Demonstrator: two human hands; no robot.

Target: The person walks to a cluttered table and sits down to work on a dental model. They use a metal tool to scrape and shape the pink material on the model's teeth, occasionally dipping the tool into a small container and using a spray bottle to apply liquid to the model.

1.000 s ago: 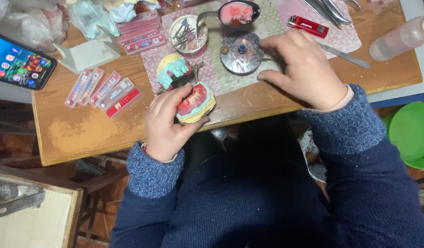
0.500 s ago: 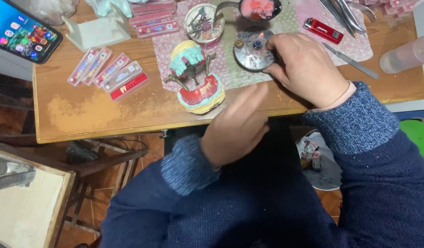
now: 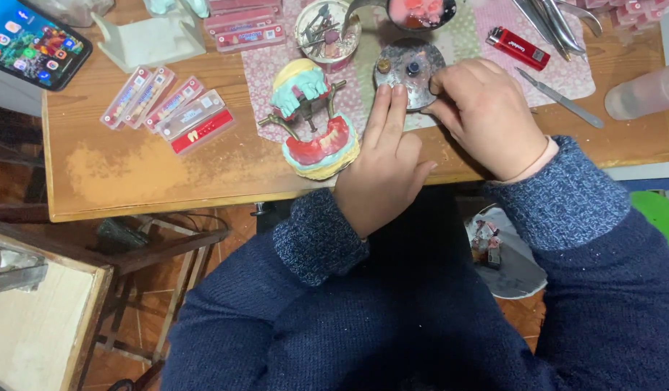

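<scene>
Both hands (image 3: 381, 170) touch the round metal dish (image 3: 409, 71) holding small bits.

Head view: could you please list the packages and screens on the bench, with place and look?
Smartphone: far left corner, dark slab, lit screen with colourful icons.
Flat clear packs: fanned out left of the dental model, one red.
Stacked pink packs: far edge, centre-left.

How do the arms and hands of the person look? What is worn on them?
Both hands are bare: the left hand and the right hand wear no gloves, and no ring or watch shows. Both arms are covered by long sleeves of a dark blue knitted sweater. The left cuff and the right cuff are ribbed, in a lighter, speckled blue-grey knit. No markings show.
</scene>
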